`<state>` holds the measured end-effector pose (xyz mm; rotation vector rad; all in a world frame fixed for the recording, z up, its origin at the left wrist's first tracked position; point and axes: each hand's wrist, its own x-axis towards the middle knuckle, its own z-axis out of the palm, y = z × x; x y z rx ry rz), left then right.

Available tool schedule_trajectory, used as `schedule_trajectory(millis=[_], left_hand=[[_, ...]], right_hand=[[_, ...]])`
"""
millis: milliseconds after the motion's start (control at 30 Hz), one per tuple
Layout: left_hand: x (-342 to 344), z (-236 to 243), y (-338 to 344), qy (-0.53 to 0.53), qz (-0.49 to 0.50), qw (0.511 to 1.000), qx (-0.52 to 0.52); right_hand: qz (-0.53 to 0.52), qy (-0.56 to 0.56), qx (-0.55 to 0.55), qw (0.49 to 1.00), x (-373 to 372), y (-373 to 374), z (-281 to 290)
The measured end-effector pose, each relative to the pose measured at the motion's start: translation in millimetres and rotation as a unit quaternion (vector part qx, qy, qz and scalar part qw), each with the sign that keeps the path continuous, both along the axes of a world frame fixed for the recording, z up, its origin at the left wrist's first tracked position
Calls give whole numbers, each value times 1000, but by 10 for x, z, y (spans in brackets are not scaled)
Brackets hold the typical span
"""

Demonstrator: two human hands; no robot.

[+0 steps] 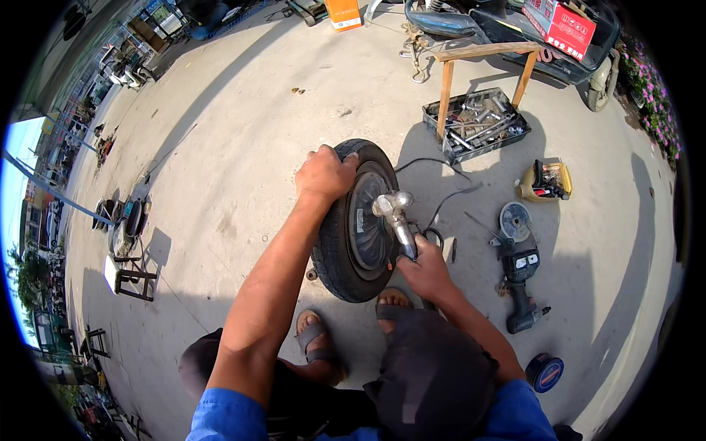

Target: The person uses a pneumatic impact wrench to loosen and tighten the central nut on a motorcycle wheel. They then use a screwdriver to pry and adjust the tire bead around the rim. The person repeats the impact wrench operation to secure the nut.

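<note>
A wheel with a black tyre (332, 253) and a grey metal hub (364, 246) stands upright on its tread in front of my feet. My left hand (326, 175) is closed over the top of the tyre, steadying it. In my right hand (428, 273) is a hammer (401, 229), gripped by its handle. The hammer's silvery rounded head is raised in front of the hub's right side; whether it touches the hub I cannot tell. A black cable (454, 192) runs on the ground to the right of the wheel.
A black tool crate (476, 153) with a wooden handle, a yellow container (565, 180) of tools, a black power tool (521, 266), a metal disc (515, 220) and a round tin (545, 373) lie to the right. A small stool (132, 278) stands left; a scooter (500, 44) is beyond.
</note>
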<state>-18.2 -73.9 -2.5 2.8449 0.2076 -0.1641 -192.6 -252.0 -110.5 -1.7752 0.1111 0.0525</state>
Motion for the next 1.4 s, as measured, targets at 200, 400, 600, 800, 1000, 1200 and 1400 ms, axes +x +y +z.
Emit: schedule_trajectory(millis=[200, 400, 600, 800, 1000, 1200, 1400], left_hand=[[54, -16, 62, -13, 4, 1000, -8], [43, -2, 83, -14, 2, 1000, -11], [77, -28, 25, -19, 1, 1000, -1], [78, 53, 44, 11, 10, 1000, -27], [129, -59, 199, -9, 7, 1000, -28], [304, -167, 441, 29, 32, 998, -46], [367, -365, 804, 23, 98, 989, -112]], right_hand=[[-33, -112, 80, 990, -427, 101, -15], [46, -125, -27, 991, -451, 138, -354], [14, -149, -120, 982, -448, 170, -483], [-41, -101, 46, 993, -606, 181, -505], [42, -81, -11, 996, -421, 72, -410], [-65, -12, 22, 998, -830, -254, -917], [-151, -35, 111, 982, -808, -132, -805]])
